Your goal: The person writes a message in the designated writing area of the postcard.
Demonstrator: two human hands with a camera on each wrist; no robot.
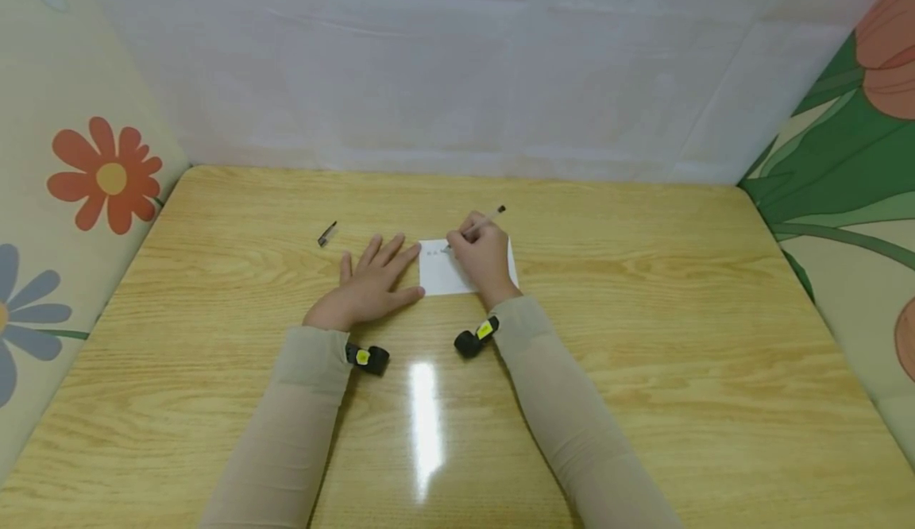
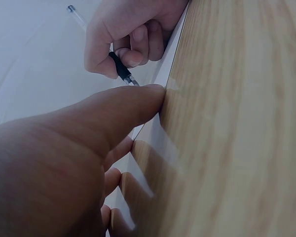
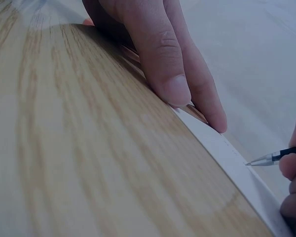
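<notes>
A small white sheet of paper (image 1: 446, 275) lies on the wooden table, with a short row of dark marks near its upper left edge. My right hand (image 1: 484, 257) rests over the paper's right part and pinches a clear pen (image 1: 490, 216) with a black grip. In the right wrist view the tip of the pen (image 3: 256, 162) is right at the paper (image 3: 219, 153). My left hand (image 1: 375, 281) lies flat with fingers spread, its thumb and index fingertip at the paper's left edge. The left wrist view shows that thumb (image 2: 148, 96) extended at the edge.
A pen cap (image 1: 327, 233) lies on the table (image 1: 643, 314) beyond my left hand. Black wrist cameras sit on both cuffs. A white cloth (image 1: 429, 76) hangs behind the table, and flower-patterned panels (image 1: 110, 179) stand at both sides.
</notes>
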